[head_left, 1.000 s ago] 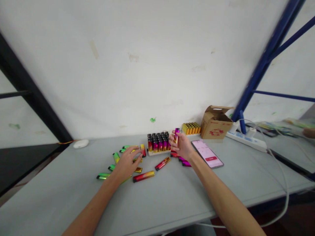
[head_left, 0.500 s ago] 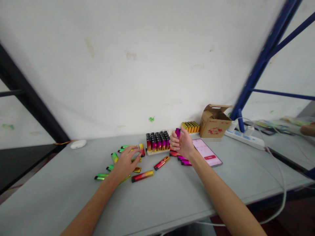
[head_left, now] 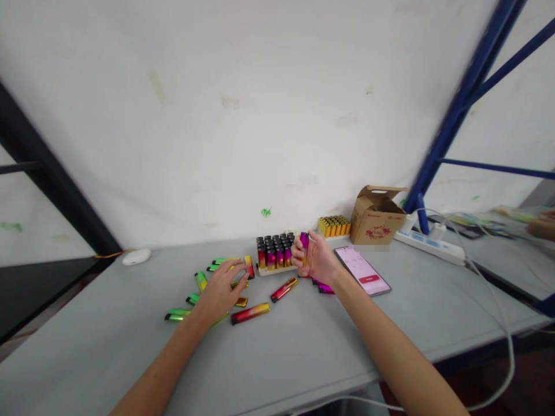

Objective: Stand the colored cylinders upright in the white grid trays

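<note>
My right hand (head_left: pixel 318 261) is closed around a purple-and-yellow lighter (head_left: pixel 304 242), held upright at the right end of a tray of lighters (head_left: pixel 277 271). Black-topped red and purple lighters stand in rows in that tray. My left hand (head_left: pixel 223 289) hovers low over scattered green-yellow lighters (head_left: pixel 200 281), fingers apart and curved, holding nothing visible. Just past its fingertips lies a red-and-yellow lighter (head_left: pixel 248 267). Two more red lighters, one nearer (head_left: pixel 250 313) and one farther (head_left: pixel 284 289), lie in front of the tray. Purple lighters (head_left: pixel 323 286) are partly hidden beneath my right wrist.
A phone (head_left: pixel 364 271) with a lit screen lies right of my right hand. Behind it are a block of yellow cylinders (head_left: pixel 335 226), an open cardboard box (head_left: pixel 375 222) and a white power strip (head_left: pixel 433 247). A white rounded device (head_left: pixel 136 256) sits at left. Another person's hand (head_left: pixel 541 225) shows at far right.
My right hand has moved left and slightly down with the lighter, closer to the tray, and more of the lighter shows. My left hand has stayed nearly in place.
</note>
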`<state>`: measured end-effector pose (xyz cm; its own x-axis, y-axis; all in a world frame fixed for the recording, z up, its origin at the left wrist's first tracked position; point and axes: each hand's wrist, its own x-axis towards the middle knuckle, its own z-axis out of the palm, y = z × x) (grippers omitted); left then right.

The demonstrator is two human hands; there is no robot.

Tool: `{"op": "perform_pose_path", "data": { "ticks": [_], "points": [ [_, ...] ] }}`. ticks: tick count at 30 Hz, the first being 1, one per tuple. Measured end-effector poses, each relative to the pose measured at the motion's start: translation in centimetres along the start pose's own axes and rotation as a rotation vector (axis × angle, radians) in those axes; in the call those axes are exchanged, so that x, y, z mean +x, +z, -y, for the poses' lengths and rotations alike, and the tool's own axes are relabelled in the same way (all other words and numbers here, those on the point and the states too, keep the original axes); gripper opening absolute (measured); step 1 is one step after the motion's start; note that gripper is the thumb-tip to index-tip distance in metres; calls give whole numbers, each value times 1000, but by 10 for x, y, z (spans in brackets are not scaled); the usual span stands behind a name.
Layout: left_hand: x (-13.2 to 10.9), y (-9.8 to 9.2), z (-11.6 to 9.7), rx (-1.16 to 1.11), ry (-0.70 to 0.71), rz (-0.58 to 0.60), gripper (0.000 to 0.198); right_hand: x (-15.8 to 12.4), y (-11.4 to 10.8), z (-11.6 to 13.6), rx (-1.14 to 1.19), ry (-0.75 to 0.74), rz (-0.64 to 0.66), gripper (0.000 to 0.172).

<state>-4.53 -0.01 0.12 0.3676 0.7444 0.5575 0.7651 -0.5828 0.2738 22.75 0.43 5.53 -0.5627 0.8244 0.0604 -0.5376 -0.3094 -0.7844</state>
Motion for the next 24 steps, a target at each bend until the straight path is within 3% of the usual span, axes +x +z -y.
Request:
{"op": "perform_pose_path", "data": {
  "ticks": [8, 24],
  "points": [
    [-1, 1, 0, -5, -7, 20, 35, 2, 7, -5, 32, -55, -111, 38],
    [-2, 2, 3, 1, 11, 22, 35, 4, 15, -17, 124, -72, -10, 36]
  ]
}}
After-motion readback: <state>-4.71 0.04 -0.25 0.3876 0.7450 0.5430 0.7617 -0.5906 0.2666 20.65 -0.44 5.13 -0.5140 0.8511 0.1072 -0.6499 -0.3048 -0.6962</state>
